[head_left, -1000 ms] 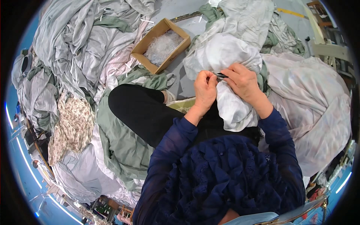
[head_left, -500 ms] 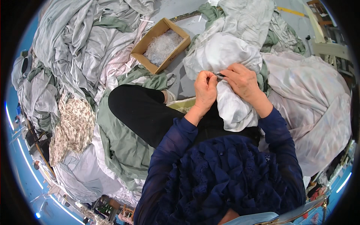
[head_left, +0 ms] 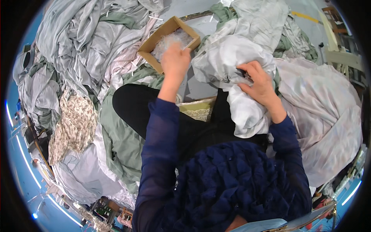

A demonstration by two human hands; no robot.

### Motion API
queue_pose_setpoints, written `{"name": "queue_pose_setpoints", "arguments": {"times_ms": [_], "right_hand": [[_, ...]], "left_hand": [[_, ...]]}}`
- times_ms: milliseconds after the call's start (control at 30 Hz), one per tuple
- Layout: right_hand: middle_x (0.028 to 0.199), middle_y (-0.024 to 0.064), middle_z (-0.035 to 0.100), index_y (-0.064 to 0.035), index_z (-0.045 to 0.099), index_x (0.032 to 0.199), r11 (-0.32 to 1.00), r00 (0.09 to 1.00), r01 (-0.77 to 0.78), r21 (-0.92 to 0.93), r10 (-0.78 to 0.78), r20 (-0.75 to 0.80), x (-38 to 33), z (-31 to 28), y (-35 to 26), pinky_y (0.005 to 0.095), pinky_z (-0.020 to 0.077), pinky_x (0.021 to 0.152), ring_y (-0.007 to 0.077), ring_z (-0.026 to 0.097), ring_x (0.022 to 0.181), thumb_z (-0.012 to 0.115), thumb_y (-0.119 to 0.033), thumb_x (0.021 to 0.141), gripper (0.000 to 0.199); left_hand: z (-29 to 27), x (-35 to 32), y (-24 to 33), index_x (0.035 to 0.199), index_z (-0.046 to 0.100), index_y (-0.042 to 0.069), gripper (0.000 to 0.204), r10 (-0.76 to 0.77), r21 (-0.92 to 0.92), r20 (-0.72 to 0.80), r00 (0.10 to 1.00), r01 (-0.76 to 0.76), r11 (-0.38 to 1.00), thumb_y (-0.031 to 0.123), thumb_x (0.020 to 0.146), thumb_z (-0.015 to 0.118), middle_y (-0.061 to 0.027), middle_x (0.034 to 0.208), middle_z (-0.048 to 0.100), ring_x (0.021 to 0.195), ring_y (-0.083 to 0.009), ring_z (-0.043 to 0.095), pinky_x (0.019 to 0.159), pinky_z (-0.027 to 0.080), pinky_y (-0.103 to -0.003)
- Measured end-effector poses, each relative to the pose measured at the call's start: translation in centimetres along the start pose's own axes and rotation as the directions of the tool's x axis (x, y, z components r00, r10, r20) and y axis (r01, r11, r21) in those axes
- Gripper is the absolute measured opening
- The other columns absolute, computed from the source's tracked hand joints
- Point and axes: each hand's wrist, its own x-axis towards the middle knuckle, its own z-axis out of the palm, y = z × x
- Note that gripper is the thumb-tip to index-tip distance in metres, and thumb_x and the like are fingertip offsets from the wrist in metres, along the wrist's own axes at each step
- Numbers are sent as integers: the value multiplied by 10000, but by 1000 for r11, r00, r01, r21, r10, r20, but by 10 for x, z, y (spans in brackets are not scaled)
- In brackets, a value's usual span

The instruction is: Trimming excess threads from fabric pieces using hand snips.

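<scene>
My left hand (head_left: 176, 63) is over the near edge of an open cardboard box (head_left: 148, 58), its fingers curled together. Whatever they may pinch is hidden. A tangle of thin, clear whitish strands (head_left: 174, 38) fills the box. In my right hand (head_left: 259, 83) is a small dark metal tool (head_left: 243, 72), held between thumb and fingers; it looks like thread snips, though most of it is covered. That hand rests against bunched white fabric (head_left: 249, 116), which hangs down over my lap and rises in a puffed heap beyond the fingers.
Grey-white sheets (head_left: 77, 46) pile up at the far left, with flowered cloth (head_left: 75, 125) and green cloth (head_left: 123, 135) nearer. Pale pinkish fabric (head_left: 320, 112) is heaped on the right. A green container with a lace-patterned side (head_left: 197, 110) stands between my legs.
My left hand has left the white fabric and moved up and left to the box. My right hand has shifted slightly right, its fingers more spread, and stays at the fabric.
</scene>
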Motion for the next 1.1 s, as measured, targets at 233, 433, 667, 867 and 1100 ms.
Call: {"name": "queue_pose_setpoints", "arguments": {"times_ms": [233,433,667,867,1100], "right_hand": [[1020,82,592,-64,623,1085,984,1000,-8,-180,8,-6,-2,-5,0,349,520,726,291,633,829,708,20,676,426],[840,30,586,-14,625,899,996,990,-43,82,54,-130,-10,-12,26,259,434,627,137,545,689,721,28,745,186],[721,-51,501,-13,596,787,944,959,-27,330,117,-258,-14,-43,-1,198,318,581,29,403,650,715,20,840,135],[738,-34,520,-14,599,798,988,931,63,140,-8,-365,-21,-78,-9,210,319,580,50,407,647,711,28,843,129],[750,-19,534,-15,602,808,996,905,84,-1,-77,-417,-33,-96,0,217,328,583,63,419,651,710,18,854,122]], "left_hand": [[32,-95,58,1140,592,19,441,-38,-353,545,837,270,896,209,763,716,-191,986,669,929,-355,647,807,513,-418],[50,-91,69,1274,515,14,585,-42,-585,227,973,171,793,180,747,705,-223,1168,584,1107,-401,557,934,469,-436],[57,-85,78,1211,560,2,466,-69,-626,124,990,132,769,88,767,674,-191,1137,616,1077,-369,585,933,469,-423],[39,-85,72,1074,651,59,345,95,-599,-1,995,-77,797,64,735,715,-105,923,652,891,-302,633,807,496,-384],[21,-94,88,1068,633,60,453,186,-628,25,982,-129,767,218,700,846,-93,921,616,816,-258,618,718,506,-353]]}}
